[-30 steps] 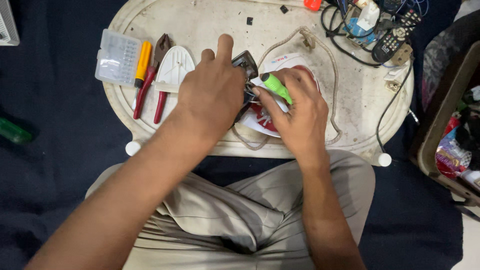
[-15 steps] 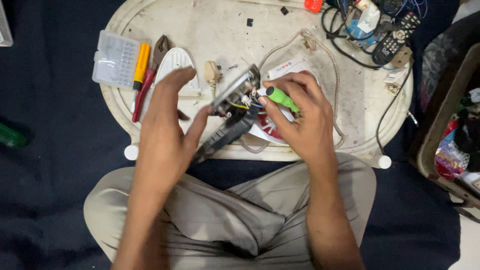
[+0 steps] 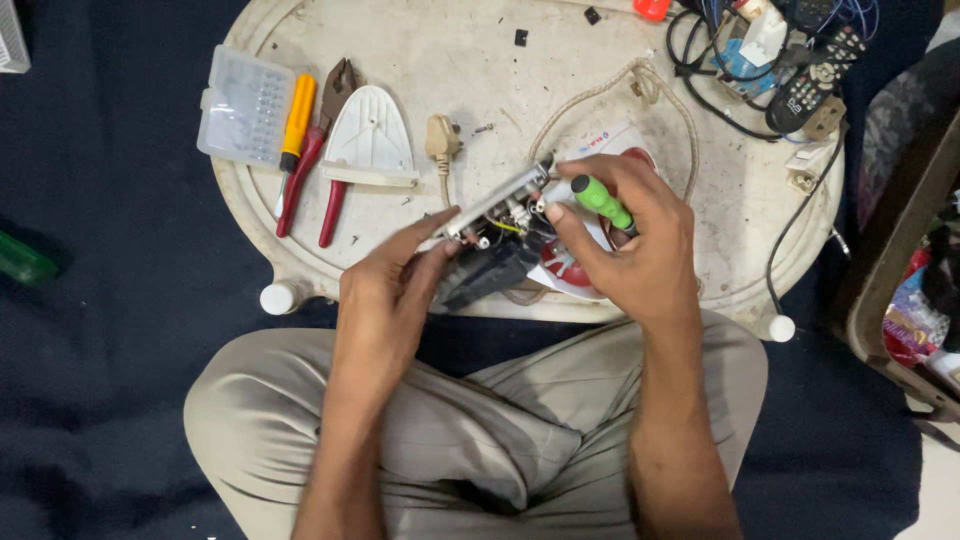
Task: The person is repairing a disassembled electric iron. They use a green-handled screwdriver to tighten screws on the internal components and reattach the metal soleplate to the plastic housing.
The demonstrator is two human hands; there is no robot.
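On the left of the pale oval table (image 3: 440, 40) lie a clear plastic box (image 3: 243, 103), a yellow-handled tool (image 3: 297, 108), red-handled pliers (image 3: 322, 160) and a white iron cover (image 3: 369, 133). Nearer the middle, the left hand (image 3: 393, 290) grips the lower end of an opened iron body (image 3: 495, 225), held tilted just above the table's near edge. The right hand (image 3: 628, 245) is closed around a green-handled screwdriver (image 3: 600, 201), its tip at the exposed wiring. A remote control (image 3: 815, 75) and tangled cables (image 3: 715, 60) sit far right.
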